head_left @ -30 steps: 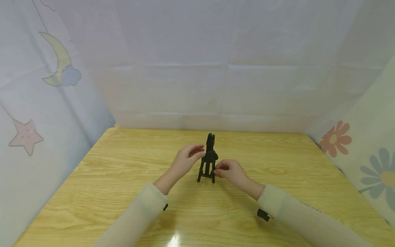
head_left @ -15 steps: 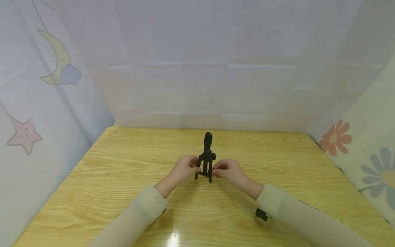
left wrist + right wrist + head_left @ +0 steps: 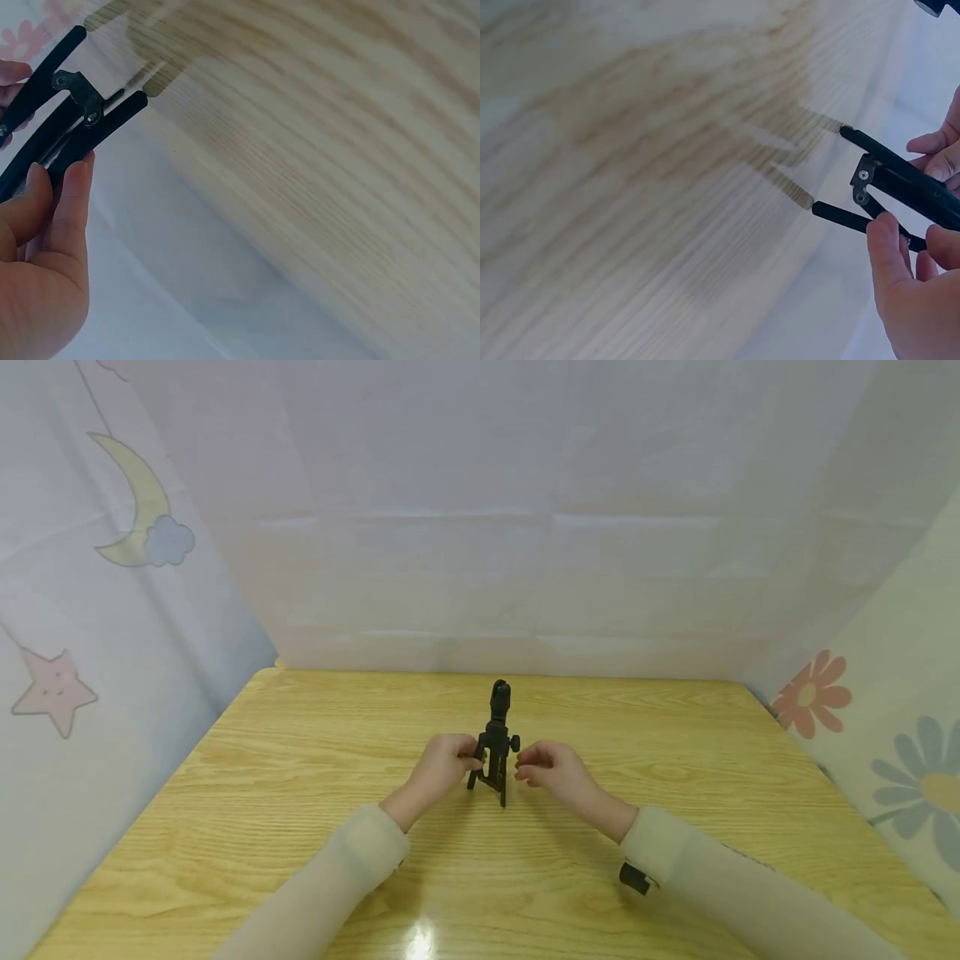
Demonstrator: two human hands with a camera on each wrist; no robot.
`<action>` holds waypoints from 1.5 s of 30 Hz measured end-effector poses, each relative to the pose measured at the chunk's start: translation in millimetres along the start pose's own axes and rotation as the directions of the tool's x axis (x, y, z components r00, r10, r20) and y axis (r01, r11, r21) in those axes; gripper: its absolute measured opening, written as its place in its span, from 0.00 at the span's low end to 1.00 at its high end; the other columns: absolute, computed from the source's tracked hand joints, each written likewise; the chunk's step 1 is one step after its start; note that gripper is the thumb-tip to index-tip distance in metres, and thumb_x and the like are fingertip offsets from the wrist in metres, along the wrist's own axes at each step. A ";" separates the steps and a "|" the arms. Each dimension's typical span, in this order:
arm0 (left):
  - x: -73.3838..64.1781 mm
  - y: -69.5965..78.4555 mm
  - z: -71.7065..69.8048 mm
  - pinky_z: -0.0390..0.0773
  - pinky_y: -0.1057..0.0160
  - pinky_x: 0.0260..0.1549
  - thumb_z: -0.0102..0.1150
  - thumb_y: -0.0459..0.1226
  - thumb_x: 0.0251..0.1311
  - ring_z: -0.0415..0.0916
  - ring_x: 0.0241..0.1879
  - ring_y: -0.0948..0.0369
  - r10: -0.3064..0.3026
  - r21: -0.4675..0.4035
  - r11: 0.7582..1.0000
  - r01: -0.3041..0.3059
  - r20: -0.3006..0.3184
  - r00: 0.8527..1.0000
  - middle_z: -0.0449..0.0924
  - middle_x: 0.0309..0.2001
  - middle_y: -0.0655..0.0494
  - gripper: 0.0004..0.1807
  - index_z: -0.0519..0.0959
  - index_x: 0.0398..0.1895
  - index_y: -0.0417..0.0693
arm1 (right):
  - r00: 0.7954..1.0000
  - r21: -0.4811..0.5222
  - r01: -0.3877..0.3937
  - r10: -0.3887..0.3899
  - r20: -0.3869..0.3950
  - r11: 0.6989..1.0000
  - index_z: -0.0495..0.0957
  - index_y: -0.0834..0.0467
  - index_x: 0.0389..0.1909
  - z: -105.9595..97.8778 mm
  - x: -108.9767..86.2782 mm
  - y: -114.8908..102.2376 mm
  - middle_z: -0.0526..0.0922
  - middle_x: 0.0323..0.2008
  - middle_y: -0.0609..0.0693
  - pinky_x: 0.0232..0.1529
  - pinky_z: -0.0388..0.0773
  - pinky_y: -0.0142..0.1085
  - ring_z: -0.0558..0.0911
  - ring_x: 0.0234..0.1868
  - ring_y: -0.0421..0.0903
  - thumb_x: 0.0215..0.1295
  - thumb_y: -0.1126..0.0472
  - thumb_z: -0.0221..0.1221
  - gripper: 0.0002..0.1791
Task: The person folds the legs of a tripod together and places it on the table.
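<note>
A small black tripod [image 3: 497,727] with a clamp-like head and a side knob stands on the wooden table, its feet on the surface. My left hand [image 3: 442,768] pinches its left leg between thumb and fingers. In the left wrist view, that leg of the tripod [image 3: 112,120] lies along the fingertips, and a metal hinge joins the legs. On the other side my right hand [image 3: 558,772] has loosely bent fingers, with a narrow gap to the tripod in the head view. From the right wrist, its fingers [image 3: 885,236] overlap the near leg; contact there is unclear.
The wood-grain table [image 3: 300,827] ends at a pale cloth backdrop [image 3: 450,568], which also rises at both sides with printed moon, star and flowers. A black device [image 3: 634,877] hangs under the right cuff.
My left hand has come down from the tripod's upper part to its left leg. The tripod has turned and shifted slightly left, and the right fingers have come away from the right leg.
</note>
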State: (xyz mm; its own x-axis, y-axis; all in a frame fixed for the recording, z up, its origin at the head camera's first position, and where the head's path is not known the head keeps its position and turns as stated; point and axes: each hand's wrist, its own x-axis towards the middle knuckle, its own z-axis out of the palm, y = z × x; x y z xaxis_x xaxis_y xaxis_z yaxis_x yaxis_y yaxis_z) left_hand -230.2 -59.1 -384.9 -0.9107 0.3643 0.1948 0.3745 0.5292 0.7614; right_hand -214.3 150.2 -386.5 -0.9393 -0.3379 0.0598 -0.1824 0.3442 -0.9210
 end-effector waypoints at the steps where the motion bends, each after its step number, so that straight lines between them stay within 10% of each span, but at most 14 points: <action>1: 1.0 -0.4 -0.7 0.80 0.63 0.32 0.62 0.26 0.58 0.81 0.34 0.56 0.000 0.004 1.000 0.000 0.007 1.000 0.85 0.32 0.47 0.02 0.83 0.32 0.33 | 1.000 -0.023 0.001 -0.002 -0.022 1.000 0.74 0.76 0.45 0.0 1.3 0.6 0.80 0.42 0.67 0.43 0.81 0.43 0.83 0.42 0.55 0.68 0.74 0.55 0.09; 22: 28.6 -15.5 -13.0 0.82 0.60 0.32 0.60 0.26 0.60 0.82 0.39 0.55 0.043 -0.105 0.994 -0.019 0.237 0.971 0.85 0.38 0.45 0.05 0.84 0.37 0.35 | 0.998 -0.209 0.032 -0.041 -0.043 0.977 0.80 0.72 0.46 -3.5 12.3 5.5 0.84 0.44 0.63 0.49 0.79 0.48 0.82 0.48 0.57 0.68 0.71 0.56 0.10; 45: 27.5 -22.9 -8.7 0.82 0.63 0.31 0.59 0.29 0.62 0.81 0.39 0.57 0.067 -0.085 0.995 -0.051 0.206 0.976 0.85 0.37 0.49 0.05 0.84 0.36 0.36 | 0.998 -0.285 -0.023 0.007 -0.059 0.958 0.83 0.72 0.36 1.7 17.4 4.5 0.85 0.31 0.60 0.31 0.81 0.38 0.84 0.34 0.55 0.64 0.74 0.58 0.06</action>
State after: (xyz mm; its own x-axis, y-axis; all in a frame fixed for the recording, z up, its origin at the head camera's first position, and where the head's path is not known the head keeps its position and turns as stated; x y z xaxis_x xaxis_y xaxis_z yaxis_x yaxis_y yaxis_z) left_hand -265.4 -67.9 -391.6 -0.8280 0.5489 0.1143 0.4042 0.4430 0.8002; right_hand -231.0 144.4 -390.3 -0.9561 -0.2830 0.0763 -0.2356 0.5873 -0.7743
